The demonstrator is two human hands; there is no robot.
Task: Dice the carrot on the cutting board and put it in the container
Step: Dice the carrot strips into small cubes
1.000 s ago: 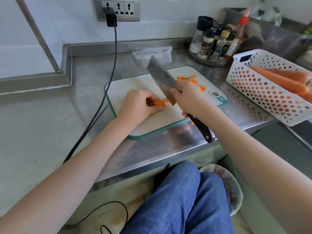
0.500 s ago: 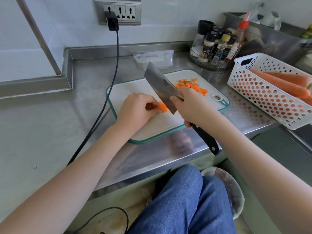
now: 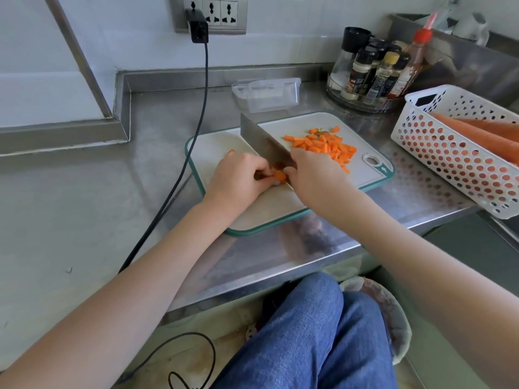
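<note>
On the white cutting board (image 3: 213, 147) with a teal rim, my left hand (image 3: 238, 181) holds down a short piece of carrot (image 3: 279, 176) with curled fingers. My right hand (image 3: 314, 178) grips the cleaver (image 3: 262, 143); its blade stands down against the carrot's cut end, and the handle is hidden under my hand. A heap of diced carrot (image 3: 327, 147) lies on the board's far right part. The clear plastic container (image 3: 266, 95) sits behind the board with nothing in it.
A white perforated basket (image 3: 455, 164) with whole carrots stands at the right. A round rack of spice bottles (image 3: 370, 77) is at the back right. A black power cable (image 3: 193, 130) runs from the wall socket down across the steel counter left of the board.
The cleaver has come down from a raised tilt onto the carrot piece. The handle, seen sticking out towards me earlier, is now hidden under my right hand. My left hand has stayed on the carrot.
</note>
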